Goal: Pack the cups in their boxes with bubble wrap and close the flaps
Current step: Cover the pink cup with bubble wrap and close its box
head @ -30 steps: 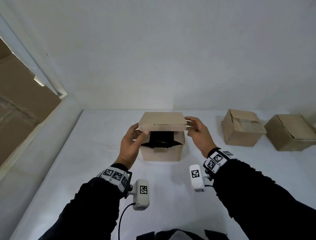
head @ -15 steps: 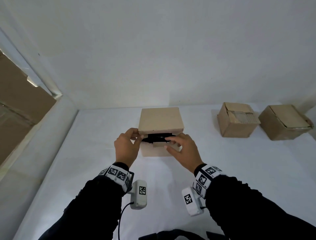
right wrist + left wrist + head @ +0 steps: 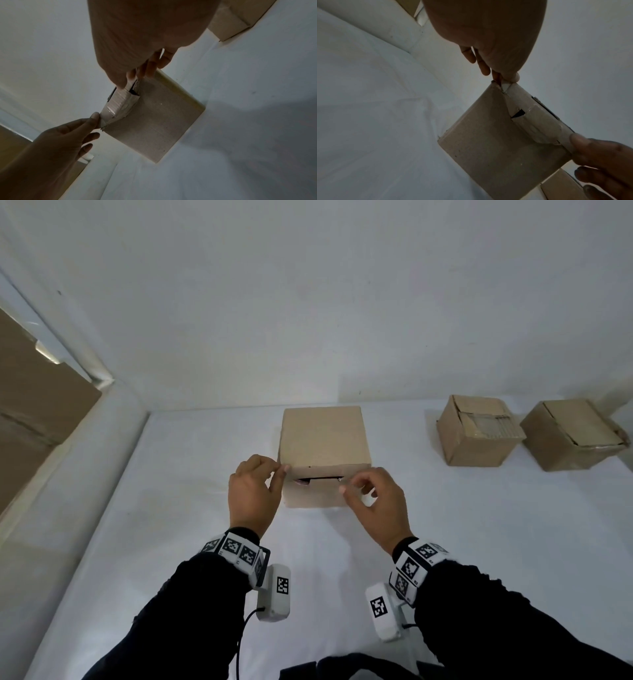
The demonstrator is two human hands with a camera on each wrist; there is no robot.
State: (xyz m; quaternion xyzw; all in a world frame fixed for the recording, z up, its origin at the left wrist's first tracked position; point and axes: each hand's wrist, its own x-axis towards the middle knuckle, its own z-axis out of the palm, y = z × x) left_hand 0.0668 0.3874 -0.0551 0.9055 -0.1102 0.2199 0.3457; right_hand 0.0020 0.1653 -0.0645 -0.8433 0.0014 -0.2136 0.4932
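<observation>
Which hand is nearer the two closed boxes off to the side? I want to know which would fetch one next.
Right. The right hand is at the near-right corner of the middle box, on the side facing the closed boxes; the left hand pinches its near-left corner.

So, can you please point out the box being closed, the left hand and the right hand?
box being closed point(image 3: 323, 436), head view, on its top flap.
left hand point(image 3: 251, 494), head view, on the back of the hand.
right hand point(image 3: 380, 508), head view, on the back of the hand.
</observation>
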